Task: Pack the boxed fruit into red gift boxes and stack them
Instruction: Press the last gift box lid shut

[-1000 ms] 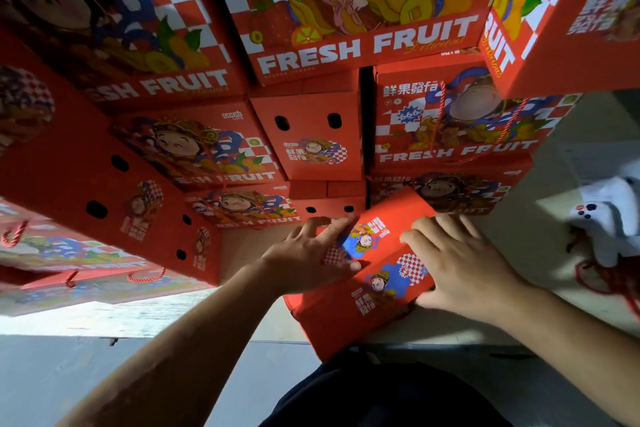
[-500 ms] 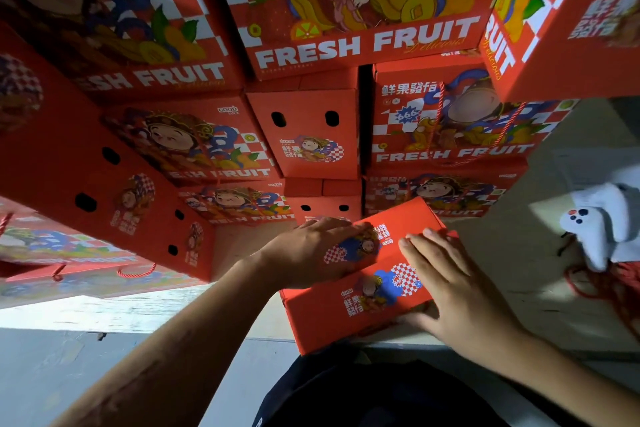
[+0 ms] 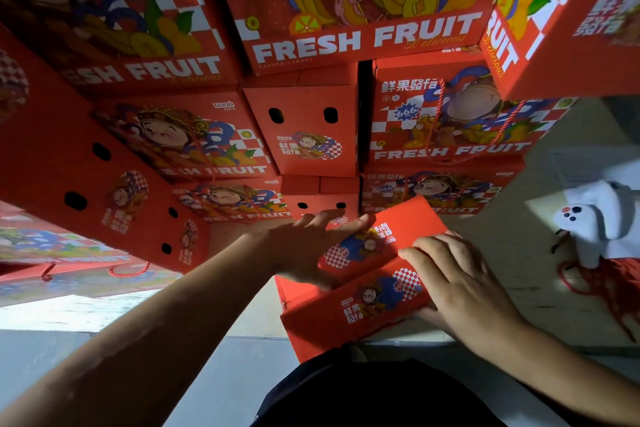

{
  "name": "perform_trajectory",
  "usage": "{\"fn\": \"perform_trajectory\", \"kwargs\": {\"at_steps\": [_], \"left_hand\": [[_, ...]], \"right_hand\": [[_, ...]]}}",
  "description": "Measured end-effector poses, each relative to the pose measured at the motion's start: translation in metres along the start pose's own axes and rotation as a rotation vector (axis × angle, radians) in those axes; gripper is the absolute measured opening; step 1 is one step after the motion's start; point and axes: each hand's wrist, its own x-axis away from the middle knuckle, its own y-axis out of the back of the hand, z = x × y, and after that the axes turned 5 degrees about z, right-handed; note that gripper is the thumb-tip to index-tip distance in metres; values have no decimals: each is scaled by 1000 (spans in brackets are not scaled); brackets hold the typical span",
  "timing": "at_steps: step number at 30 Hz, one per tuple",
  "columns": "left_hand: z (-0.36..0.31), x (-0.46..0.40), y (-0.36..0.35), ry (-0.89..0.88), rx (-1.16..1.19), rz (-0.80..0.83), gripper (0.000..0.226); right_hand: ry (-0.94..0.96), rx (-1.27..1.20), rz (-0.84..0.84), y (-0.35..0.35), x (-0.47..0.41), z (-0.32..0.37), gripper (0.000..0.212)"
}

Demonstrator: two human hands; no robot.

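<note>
At about five o'clock, the red gift box [image 3: 363, 291] lies below the stacked gift boxes [image 3: 311, 132], the left hand [image 3: 304, 250] and right hand [image 3: 460, 284] pressing its top flaps with straight fingers.

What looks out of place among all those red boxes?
A white plush toy sits at the right on the grey surface, tangled with red cord. It is the only thing here that is not a box.

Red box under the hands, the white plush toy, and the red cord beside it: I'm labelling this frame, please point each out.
Red box [image 3: 360, 308], head view, printed top flap.
White plush toy [image 3: 599, 218], head view, its body.
Red cord [image 3: 585, 288], head view, loop below the toy.
</note>
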Motion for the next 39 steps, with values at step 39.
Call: {"fn": "perform_trajectory", "kwargs": {"at_steps": [39], "left_hand": [[-3, 7, -36, 49, -337, -504, 75]], "right_hand": [[-161, -66, 97, 3, -6, 13, 81]]}}
